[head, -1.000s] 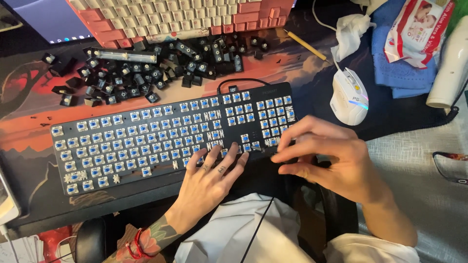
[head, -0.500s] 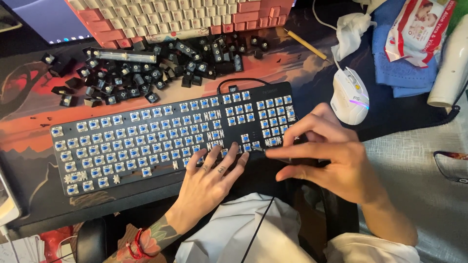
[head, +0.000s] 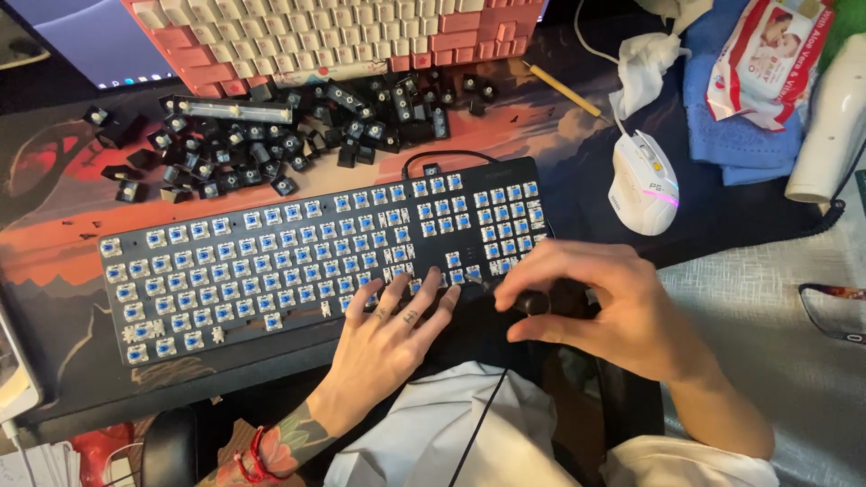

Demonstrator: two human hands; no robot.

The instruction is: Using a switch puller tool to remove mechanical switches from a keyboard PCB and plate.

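Observation:
A black keyboard (head: 271,261) with its keycaps off shows rows of blue switches. My left hand (head: 392,338) lies flat on its front edge, fingers spread, holding nothing. My right hand (head: 613,316) is at the keyboard's front right corner, fingers curled around a small dark round object (head: 534,302), most of which the hand hides. A pile of loose black keycaps (head: 289,135) lies on the desk mat behind the keyboard.
A pink and white keyboard (head: 343,36) stands at the back. To the right are a white mouse (head: 642,185), a blue cloth (head: 735,135), a wipes pack (head: 767,59), a white hair dryer (head: 834,117) and glasses (head: 834,311). A pencil (head: 561,88) lies near the mouse.
My right hand's fingers have curled in and shifted slightly along the keyboard's right front corner over the dark object. My left hand has stayed in place.

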